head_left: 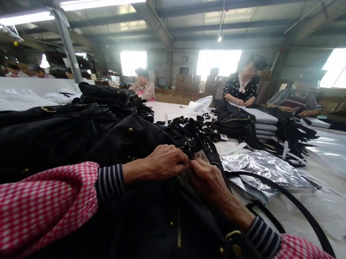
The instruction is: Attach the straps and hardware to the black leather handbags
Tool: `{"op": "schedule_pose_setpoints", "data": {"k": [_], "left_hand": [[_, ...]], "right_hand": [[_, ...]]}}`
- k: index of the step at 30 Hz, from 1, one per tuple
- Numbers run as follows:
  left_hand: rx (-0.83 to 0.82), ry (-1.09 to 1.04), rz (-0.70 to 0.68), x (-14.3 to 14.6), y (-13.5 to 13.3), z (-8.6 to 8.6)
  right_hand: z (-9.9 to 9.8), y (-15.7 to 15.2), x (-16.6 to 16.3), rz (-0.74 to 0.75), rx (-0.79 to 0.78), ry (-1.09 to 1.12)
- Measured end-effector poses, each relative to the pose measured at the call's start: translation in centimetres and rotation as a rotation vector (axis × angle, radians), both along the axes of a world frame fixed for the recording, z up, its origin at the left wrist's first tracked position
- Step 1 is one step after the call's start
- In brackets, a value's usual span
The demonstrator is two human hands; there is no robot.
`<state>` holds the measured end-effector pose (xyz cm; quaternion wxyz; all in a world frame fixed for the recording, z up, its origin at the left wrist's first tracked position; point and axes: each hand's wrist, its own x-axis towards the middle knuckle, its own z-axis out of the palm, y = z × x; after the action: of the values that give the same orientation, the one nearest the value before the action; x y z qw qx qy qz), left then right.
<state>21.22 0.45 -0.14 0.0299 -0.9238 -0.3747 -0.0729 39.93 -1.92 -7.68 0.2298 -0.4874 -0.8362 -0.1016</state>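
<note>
A black bag (153,225) with gold-coloured metal fittings and a short zip lies in front of me. My left hand (166,161) is closed at its upper edge, thumb and fingers pinched together. Close beside it, nearly touching, my right hand (209,179) is closed on the same edge. A bit of brownish-grey material shows around the right fingers. Which exact part of the bag they pinch is hidden by the fingers. A black strap (293,191) loops out to the right of my right wrist.
More black bags (30,139) are heaped to the left. Black straps with buckles (193,126) lie beyond my hands. Clear plastic packaging (264,168) covers the white table (320,199) at right, near a stack of bags (239,117). Several co-workers (241,87) are across the table.
</note>
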Motion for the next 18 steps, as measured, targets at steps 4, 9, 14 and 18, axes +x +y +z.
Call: {"op": "schedule_pose_setpoints", "data": {"k": [4, 9, 14, 18], "left_hand": [[-0.006, 0.005, 0.014, 0.4, 0.5, -0.3], [-0.103, -0.193, -0.085, 0.6, 1.5, -2.1], [-0.227, -0.332, 0.012, 0.4, 2.0, -3.4], [-0.115, -0.27, 0.029, 0.3, 1.4, -3.1]], "right_hand": [[-1.0, -0.3, 0.0, 0.097, 0.126, 0.06], [-1.5, -0.8, 0.3, 0.15, 0.153, 0.094], [-1.2, -0.9, 0.7, 0.19, -0.04, 0.297], [-0.7, -1.8, 1.0, 0.121, -0.173, 0.655]]}}
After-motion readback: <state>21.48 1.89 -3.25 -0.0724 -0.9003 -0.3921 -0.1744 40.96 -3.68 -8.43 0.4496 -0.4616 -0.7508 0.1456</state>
